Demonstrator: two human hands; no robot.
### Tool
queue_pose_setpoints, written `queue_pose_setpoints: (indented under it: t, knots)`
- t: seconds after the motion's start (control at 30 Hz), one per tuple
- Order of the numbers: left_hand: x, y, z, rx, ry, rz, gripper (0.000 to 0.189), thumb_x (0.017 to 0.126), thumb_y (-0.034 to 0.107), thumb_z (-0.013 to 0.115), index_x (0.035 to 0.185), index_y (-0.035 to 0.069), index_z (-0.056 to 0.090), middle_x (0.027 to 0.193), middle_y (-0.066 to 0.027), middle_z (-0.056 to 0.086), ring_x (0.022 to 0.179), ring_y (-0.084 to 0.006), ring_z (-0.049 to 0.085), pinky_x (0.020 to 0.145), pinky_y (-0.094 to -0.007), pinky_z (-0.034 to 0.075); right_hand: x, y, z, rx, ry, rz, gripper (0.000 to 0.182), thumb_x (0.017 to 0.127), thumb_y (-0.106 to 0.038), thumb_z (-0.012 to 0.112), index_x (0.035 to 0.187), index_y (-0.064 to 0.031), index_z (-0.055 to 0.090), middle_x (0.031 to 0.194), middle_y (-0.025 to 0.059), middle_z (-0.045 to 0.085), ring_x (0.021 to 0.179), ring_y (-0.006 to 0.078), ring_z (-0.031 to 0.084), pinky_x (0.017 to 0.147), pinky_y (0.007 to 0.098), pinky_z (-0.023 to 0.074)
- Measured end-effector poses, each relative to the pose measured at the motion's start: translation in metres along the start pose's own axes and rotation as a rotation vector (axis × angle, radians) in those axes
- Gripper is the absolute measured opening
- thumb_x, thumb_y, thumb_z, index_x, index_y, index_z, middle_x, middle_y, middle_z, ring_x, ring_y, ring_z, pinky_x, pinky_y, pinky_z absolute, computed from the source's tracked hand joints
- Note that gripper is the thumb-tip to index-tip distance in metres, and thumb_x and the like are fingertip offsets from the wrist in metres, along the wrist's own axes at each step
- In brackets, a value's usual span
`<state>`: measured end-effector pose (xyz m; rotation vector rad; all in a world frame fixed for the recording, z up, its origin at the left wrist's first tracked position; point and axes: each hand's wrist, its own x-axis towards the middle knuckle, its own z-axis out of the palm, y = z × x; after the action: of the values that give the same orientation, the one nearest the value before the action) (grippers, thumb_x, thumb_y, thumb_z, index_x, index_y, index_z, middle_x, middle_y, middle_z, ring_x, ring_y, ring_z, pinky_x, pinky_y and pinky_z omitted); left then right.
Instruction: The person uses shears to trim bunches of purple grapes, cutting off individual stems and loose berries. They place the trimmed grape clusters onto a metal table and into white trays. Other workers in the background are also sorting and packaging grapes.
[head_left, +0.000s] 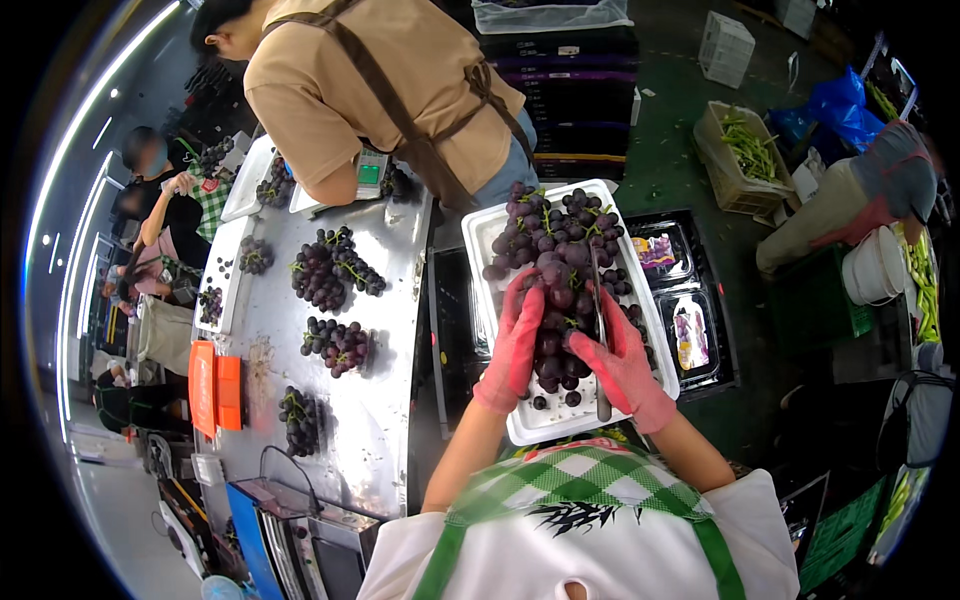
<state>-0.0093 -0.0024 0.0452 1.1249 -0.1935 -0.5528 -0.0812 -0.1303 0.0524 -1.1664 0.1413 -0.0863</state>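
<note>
A white plastic tray (491, 225) in front of me holds several bunches of dark purple grapes (536, 225). My left hand (512, 341), in a red knitted glove, cups the left side of a grape bunch (551, 341) over the tray's middle. My right hand (624, 367), gloved likewise, holds a slim metal tool (602, 401), likely scissors, lengthwise against the palm. Its thumb touches the same bunch from the right. Loose grapes (572, 398) lie on the tray's near end, below the bunch. The tool's far end partly overlaps the grapes, so its tip is hard to make out.
Left of me, a metal table (375, 420) bears grape bunches (319, 277), an orange container (216, 386) and a scale (369, 174). A co-worker (397, 97) stands close ahead. Clear clamshell boxes (686, 330) lie in a black crate at right. Stacked crates (562, 97) stand beyond.
</note>
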Motion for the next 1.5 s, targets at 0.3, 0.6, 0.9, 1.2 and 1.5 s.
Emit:
queue_pose_setpoints:
  t: [0.3,0.6,0.9,1.2,1.5]
  knots:
    - [-0.009,0.021,0.001,0.033,-0.044,-0.015,0.048,0.094,0.038,0.036,0.133,0.009,0.033,0.124,-0.0095,0.045,0.102,-0.0218,0.053,0.086,-0.0364,0.045,0.011,0.02,-0.031,0.634,-0.133,0.185,0.05,0.09,-0.025,0.049,0.132,-0.0024,0.035,0.124,0.0097,0.05,0.112,0.0196,0.05,0.098,0.0337,0.0377]
    - [-0.013,0.031,-0.011,-0.208,-0.156,-0.012,0.042,0.089,0.025,0.052,0.125,0.004,0.042,0.116,-0.0097,0.051,0.099,-0.0195,0.057,0.084,-0.034,0.05,0.01,0.026,-0.04,0.914,-0.26,0.214,0.05,0.09,-0.033,0.046,0.129,-0.0025,0.039,0.119,0.0125,0.053,0.109,0.0225,0.053,0.094,0.0367,0.0427]
    - [-0.021,0.008,-0.007,-0.018,-0.007,0.18,0.047,0.082,0.013,0.06,0.123,0.002,0.041,0.107,-0.0059,0.052,0.087,-0.0113,0.055,0.077,-0.0238,0.047,0.003,0.023,-0.038,0.516,-0.144,0.174,0.053,0.09,-0.033,0.045,0.134,-0.0058,0.033,0.126,0.0141,0.047,0.112,0.0258,0.051,0.095,0.0387,0.0434]
    - [-0.012,-0.007,-0.02,-0.133,0.057,0.129,0.056,0.09,0.047,0.041,0.124,0.002,0.045,0.114,-0.0088,0.054,0.097,-0.0172,0.054,0.087,-0.0321,0.042,-0.003,0.02,-0.03,0.754,-0.193,0.247,0.049,0.091,-0.032,0.044,0.132,-0.0052,0.037,0.123,0.013,0.05,0.111,0.0246,0.051,0.096,0.0389,0.0419]
    - [-0.013,-0.043,-0.022,-1.144,-0.386,-0.221,0.076,0.08,0.07,0.037,0.13,0.012,0.039,0.124,-0.0095,0.048,0.109,-0.026,0.05,0.091,-0.0395,0.044,-0.004,0.009,-0.005,0.511,-0.14,0.216,0.045,0.09,-0.023,0.05,0.13,-0.0063,0.038,0.122,0.0086,0.051,0.109,0.0202,0.053,0.09,0.0361,0.0466]
